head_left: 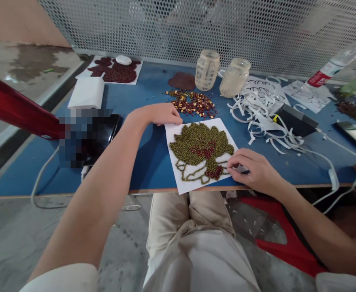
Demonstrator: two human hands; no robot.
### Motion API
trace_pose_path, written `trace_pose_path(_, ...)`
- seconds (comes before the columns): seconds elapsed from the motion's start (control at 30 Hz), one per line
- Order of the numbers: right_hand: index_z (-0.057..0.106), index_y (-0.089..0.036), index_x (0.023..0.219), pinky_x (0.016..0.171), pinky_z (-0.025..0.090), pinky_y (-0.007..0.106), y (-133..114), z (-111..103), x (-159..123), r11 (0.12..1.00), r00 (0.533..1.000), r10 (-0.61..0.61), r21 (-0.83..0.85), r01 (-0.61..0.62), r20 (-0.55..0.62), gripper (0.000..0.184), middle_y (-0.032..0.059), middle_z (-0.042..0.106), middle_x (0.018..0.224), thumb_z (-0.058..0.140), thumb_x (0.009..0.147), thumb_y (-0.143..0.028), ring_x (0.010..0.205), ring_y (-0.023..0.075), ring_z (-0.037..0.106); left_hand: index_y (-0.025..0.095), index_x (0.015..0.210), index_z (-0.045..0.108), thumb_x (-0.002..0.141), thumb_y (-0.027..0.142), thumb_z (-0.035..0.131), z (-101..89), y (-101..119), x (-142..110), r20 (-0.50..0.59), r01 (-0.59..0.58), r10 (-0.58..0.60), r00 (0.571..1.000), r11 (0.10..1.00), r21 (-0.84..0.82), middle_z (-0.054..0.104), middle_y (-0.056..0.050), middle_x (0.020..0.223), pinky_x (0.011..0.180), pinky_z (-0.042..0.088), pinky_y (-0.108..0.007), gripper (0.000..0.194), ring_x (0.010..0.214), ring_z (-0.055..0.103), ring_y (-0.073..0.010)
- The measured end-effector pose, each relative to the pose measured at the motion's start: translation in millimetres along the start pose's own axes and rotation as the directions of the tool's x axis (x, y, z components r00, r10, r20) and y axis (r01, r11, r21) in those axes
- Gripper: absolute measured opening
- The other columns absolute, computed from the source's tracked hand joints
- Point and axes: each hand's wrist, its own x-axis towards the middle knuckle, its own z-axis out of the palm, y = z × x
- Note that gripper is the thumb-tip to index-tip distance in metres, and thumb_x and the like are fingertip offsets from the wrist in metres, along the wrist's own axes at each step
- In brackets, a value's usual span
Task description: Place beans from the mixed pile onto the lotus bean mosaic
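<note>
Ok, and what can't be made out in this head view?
All in the head view:
- Right hand: whether it pinches a bean; its own fingers hide that, and beans are tiny.
- Left hand: its fingertips, partly tucked behind the hand.
- Black device: its left part, covered by a pixelated patch.
- Red object: its far end, cut off by the left edge.
- Bottle: its top, cut off by the right edge.

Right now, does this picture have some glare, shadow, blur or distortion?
Head view, all remarks: the bean picture is fairly clear; a soft shadow falls on the table near the left arm; shapes behind the mesh are blurred; the wet floor shows glare; the plastic bottle leans outward, likely lens distortion; a pixelated patch covers part of the black device.
</note>
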Motion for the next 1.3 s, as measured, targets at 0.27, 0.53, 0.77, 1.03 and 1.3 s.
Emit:
trace_pose_path(0.27, 0.067, -0.027, 0.100, 0.083, 0.056, 0.041, -5, 6, -6, 0.999, 0.999, -0.037, -0.037, 0.037, 0.003, 0.012, 0.0035, 0.080, 0.096, 0.064, 0.108, -0.019, 0.087, 0.0231, 0.071, 0.021, 0.067, 0.061, 0.079, 0.030, 0.063, -0.4, 3, -2, -0.003, 0.004, -0.004, 1.000, 1.000, 0.012, 0.046, -0.001, 0.065, 0.059, 0.024, -0.035, 0.015, 0.054, 0.038, -0.0125)
trace_pose_path(0.53, 0.078, -0.037, 0.100, 0.080, 0.060, 0.052, -14, 5, -16, 0.995, 0.993, 0.104, 0.004, -0.103, -0.056, 0.016, 0.0039, 0.082, 0.094, 0.067, 0.107, -0.028, 0.083, 0.0286, 0.075, 0.021, 0.068, 0.061, 0.076, 0.031, 0.066, -0.2, 1, -1, -0.001, 0.003, -0.003, 1.000, 1.000, 0.000, 0.048, -0.002, 0.065, 0.059, 0.024, -0.036, 0.014, 0.054, 0.038, -0.0131)
trace_pose_path(0.77, 0.088, -0.050, 0.112, 0.070, 0.060, 0.054, -12, 13, -28, 0.991, 0.995, 0.068, -0.113, -0.077, -0.076, 0.024, -0.0002, 0.086, 0.092, 0.075, 0.103, -0.032, 0.080, 0.0294, 0.079, 0.021, 0.067, 0.060, 0.075, 0.032, 0.067, 0.2, -2, 1, 0.000, -0.008, 0.008, 1.000, 1.000, -0.007, 0.046, -0.002, 0.064, 0.060, 0.023, -0.036, 0.016, 0.055, 0.039, -0.0139)
trace_pose_path(1.03, 0.087, -0.048, 0.114, 0.071, 0.062, 0.052, -15, 13, -26, 0.997, 0.994, 0.059, -0.048, -0.064, -0.091, 0.027, 0.0002, 0.085, 0.089, 0.073, 0.103, -0.029, 0.078, 0.0290, 0.078, 0.021, 0.067, 0.059, 0.076, 0.032, 0.066, -0.3, 1, -2, 0.007, -0.001, 0.001, 1.000, 1.000, -0.010, 0.046, -0.002, 0.066, 0.060, 0.023, -0.036, 0.016, 0.056, 0.038, -0.0137)
trace_pose_path(1.3, 0.087, -0.039, 0.110, 0.080, 0.061, 0.051, 13, -31, 27, 0.964, 0.937, 0.258, -0.007, -0.267, -0.234, 0.023, 0.0049, 0.083, 0.103, 0.064, 0.107, -0.038, 0.086, 0.0290, 0.075, 0.022, 0.067, 0.059, 0.076, 0.035, 0.067, -0.7, -2, 0, 0.008, -0.014, 0.014, 1.000, 1.000, 0.000, 0.046, -0.002, 0.064, 0.058, 0.024, -0.035, 0.018, 0.054, 0.039, -0.0142)
